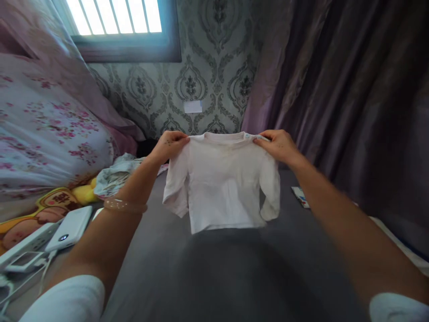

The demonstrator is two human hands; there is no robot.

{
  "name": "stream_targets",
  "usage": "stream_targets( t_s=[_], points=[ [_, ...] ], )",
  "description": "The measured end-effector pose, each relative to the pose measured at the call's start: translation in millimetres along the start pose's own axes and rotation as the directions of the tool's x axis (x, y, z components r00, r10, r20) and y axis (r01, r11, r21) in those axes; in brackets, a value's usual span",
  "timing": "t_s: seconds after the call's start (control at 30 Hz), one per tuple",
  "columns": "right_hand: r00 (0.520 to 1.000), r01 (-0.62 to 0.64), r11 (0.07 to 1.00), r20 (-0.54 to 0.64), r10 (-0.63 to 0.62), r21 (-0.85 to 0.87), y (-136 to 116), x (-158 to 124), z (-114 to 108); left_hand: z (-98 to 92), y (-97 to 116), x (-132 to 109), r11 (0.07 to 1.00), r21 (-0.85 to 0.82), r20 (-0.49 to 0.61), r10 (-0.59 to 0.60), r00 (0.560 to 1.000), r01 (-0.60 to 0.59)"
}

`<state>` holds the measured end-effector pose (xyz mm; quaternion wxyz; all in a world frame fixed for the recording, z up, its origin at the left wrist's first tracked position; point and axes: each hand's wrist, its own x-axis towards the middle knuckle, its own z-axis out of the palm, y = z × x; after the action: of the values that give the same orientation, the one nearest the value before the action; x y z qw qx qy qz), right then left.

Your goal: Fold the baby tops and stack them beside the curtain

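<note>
A small white long-sleeved shirt (221, 179) hangs spread out in front of me, its neckline at the top and its sleeves drooping at both sides. My left hand (170, 145) pinches one shoulder of it, and my right hand (278, 144) pinches the other, close to small buttons (247, 135) by the collar. Both arms reach forward, with a pale bangle on the left forearm. The shirt's lower hem hangs over the grey sheet (234, 277); whether it touches the sheet I cannot tell.
On the left lie crumpled clothes (117, 174), a yellow printed cushion (50, 205), a white power bank (69, 228) and a power strip (33, 241) with cables. A small flat printed item (300, 197) is at right. Dark curtains (351, 89) hang on the right; patterned wallpaper (214, 85) stands behind.
</note>
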<state>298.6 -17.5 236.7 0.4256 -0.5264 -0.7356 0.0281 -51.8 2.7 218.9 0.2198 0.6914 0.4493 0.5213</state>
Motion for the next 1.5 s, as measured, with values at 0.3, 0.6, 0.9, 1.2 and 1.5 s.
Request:
stream_targets(
  t_s=[0.3, 0.6, 0.9, 1.2, 1.5],
  points=[
    [0.890, -0.063, 0.969, 0.453, -0.054, 0.238, -10, -13, -28, -17.3, 13, -10, 0.950, -0.273, 0.276, -0.073, 0.958, 0.151],
    [0.996, -0.024, 0.975, 0.089, 0.004, 0.222, 18, 0, 7, 14.3, -10, 2, 0.984, -0.157, 0.009, -0.086, 0.996, 0.086],
    [0.993, 0.115, 0.991, -0.043, -0.112, 0.067, 1, -3, -2, 21.6, 10, 1, 0.988, -0.134, -0.022, 0.078, 0.997, -0.080],
    [0.995, 0.098, 0.995, -0.032, -0.099, -0.027, 5, -5, 5, 31.1, 3, 0, 0.998, -0.043, 0.005, 0.047, 0.999, -0.047],
    [0.983, 0.061, 0.996, -0.167, -0.071, -0.060, 2, -8, 4, 38.2, 6, -1, 0.995, -0.048, -0.199, 0.074, 0.977, -0.086]
  ],
)
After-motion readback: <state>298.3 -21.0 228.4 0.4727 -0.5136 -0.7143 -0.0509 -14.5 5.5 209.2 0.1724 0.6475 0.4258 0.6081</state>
